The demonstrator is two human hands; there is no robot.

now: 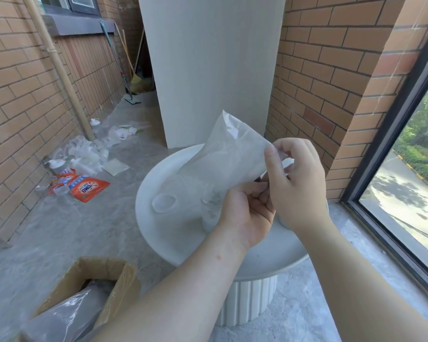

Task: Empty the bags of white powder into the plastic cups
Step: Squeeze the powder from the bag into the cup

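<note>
The powder bag is held slanted just above a clear cup on the round table. The left hand curls round its lower edge and the right hand pinches its right end, likely to aim the mouth.

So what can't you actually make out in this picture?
Head view only:
- The cup under the bag: half hidden by the left hand; its fill level is unclear.
- The bag's lower end: covered by the left hand and right hand, so any pouring powder is unseen.
- The cardboard box: cut off by the bottom edge; clear plastic veils its contents.
- The litter by the wall: too small and blurred to identify.
</note>
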